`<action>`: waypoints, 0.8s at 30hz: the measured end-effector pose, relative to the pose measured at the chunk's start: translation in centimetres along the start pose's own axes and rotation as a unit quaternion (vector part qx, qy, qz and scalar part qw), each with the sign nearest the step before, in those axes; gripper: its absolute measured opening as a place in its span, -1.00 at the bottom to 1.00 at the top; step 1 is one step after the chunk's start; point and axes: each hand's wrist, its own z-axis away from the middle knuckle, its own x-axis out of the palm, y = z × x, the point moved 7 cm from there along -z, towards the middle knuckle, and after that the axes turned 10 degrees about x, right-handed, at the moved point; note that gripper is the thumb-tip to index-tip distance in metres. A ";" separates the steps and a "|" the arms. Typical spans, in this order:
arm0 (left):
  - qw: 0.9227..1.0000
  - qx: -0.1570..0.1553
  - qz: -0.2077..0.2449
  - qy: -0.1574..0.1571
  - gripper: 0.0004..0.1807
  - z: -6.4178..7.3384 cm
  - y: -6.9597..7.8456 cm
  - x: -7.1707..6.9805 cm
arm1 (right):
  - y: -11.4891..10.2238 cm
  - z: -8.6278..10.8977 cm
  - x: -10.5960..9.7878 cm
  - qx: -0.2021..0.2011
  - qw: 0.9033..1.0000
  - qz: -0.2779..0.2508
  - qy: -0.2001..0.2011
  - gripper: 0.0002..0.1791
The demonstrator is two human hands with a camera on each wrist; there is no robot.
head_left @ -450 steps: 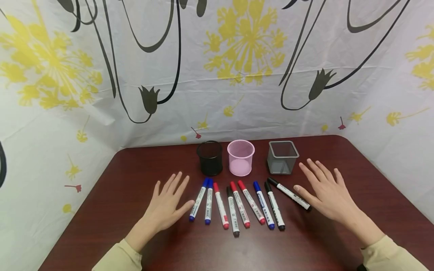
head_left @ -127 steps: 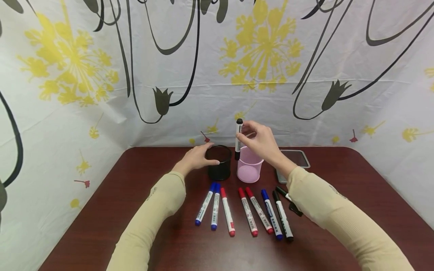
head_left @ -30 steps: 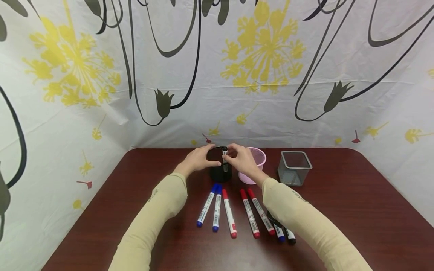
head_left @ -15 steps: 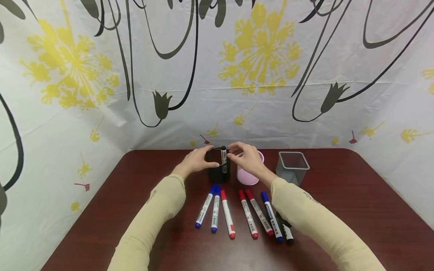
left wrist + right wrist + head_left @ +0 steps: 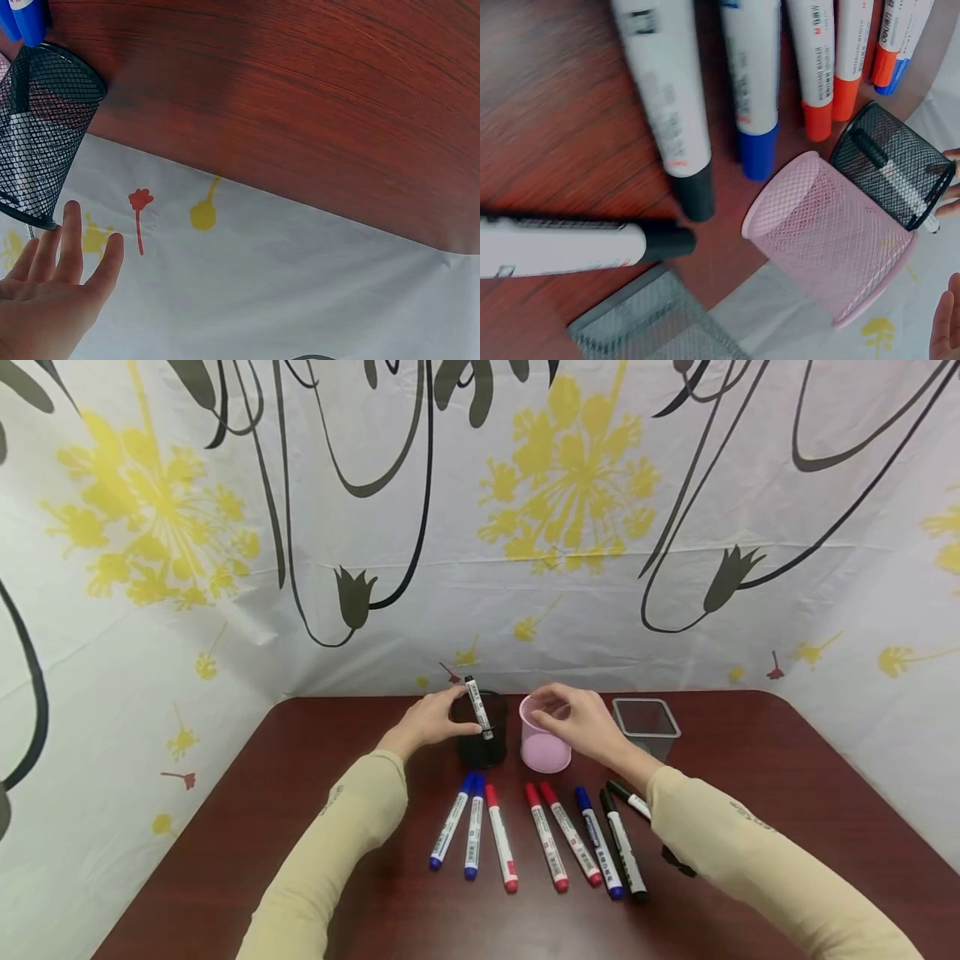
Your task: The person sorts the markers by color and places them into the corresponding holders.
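My left hand (image 5: 431, 718) holds the left side of the round black mesh pen cup (image 5: 491, 753), thumb in front and fingers behind. A white whiteboard marker (image 5: 477, 703) with black ends stands in that cup, leaning left, its top above the rim. My right hand (image 5: 588, 727) hovers at the round pink mesh cup (image 5: 546, 757), its fingers loosely curled over the rim with nothing between them. In the left wrist view, fingertips (image 5: 71, 217) meet the black cup's rim. The right wrist view shows the marker (image 5: 907, 191) through the black mesh.
A square grey mesh cup (image 5: 647, 717) stands at right, partly behind my right hand. Several markers lie in front of the cups: blue (image 5: 450, 831), red (image 5: 502, 847) and black (image 5: 624, 852). My right sleeve partly covers another black marker (image 5: 630, 797). Patterned cloth (image 5: 442, 610) hangs behind the table.
My right hand has let go of the black marker and moved right to the pink cup. The marker, upright before, now leans left in the black cup. My left hand stays there.
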 end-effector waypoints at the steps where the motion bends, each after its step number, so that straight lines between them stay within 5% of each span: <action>1: 1.000 0.000 0.000 0.000 -0.16 0.0 0.0 0.0 | 0.0 0.2 -0.2 -0.006 1.000 0.007 0.000 -0.75; 13: 1.000 -0.001 -0.001 0.001 -0.16 0.1 0.0 0.2 | -0.3 2.5 -1.0 -0.079 0.996 0.041 -0.019 -0.77; 24: 1.000 -0.003 -0.002 -0.003 -0.15 0.1 0.1 0.1 | -0.7 4.9 -1.8 -0.090 0.993 0.075 -0.031 -0.76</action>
